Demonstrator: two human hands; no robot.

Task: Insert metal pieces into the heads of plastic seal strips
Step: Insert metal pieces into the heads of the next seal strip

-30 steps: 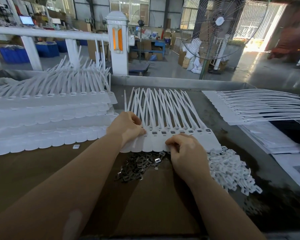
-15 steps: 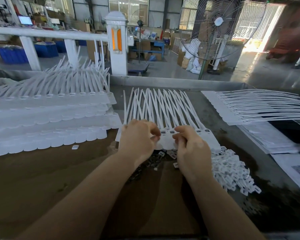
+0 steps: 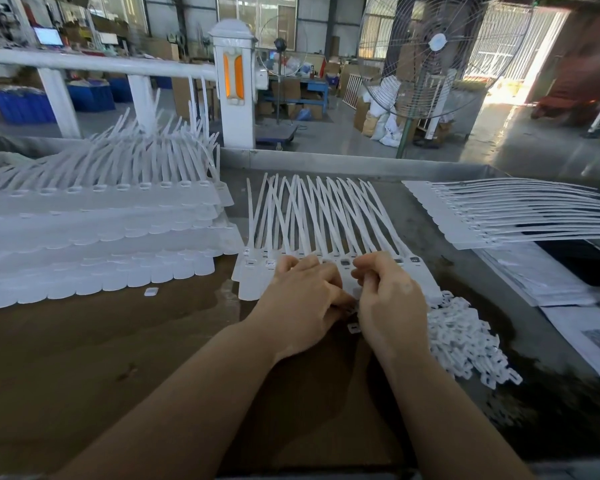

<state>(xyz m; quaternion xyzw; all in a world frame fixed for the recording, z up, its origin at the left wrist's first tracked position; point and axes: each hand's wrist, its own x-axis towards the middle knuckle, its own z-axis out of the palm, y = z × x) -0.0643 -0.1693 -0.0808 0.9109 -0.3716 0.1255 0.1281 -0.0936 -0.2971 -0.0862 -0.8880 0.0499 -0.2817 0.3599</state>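
A row of white plastic seal strips (image 3: pixel 326 216) lies fanned out at the table's middle, tails pointing away and heads (image 3: pixel 253 264) toward me. Some heads show dark metal inserts. My left hand (image 3: pixel 302 299) sits over the heads with its fingers curled. A dark metal piece (image 3: pixel 352 308) shows at its thumb, between the two hands. My right hand (image 3: pixel 390 296) is close beside it, fingertips curled and pinched together over a strip head. What they pinch is hidden. Both hands cover the pile of metal pieces.
Layered stacks of seal strips (image 3: pixel 94 237) fill the left of the table, and another sheet of strips (image 3: pixel 520 216) lies at the right. A heap of small white plastic caps (image 3: pixel 465 337) sits right of my right hand. One loose cap (image 3: pixel 151 292) lies on the brown cardboard (image 3: pixel 118 358).
My right hand left the metal pile and rose to the strip heads. My left hand slid right along the heads to meet it, and the two now work close together.
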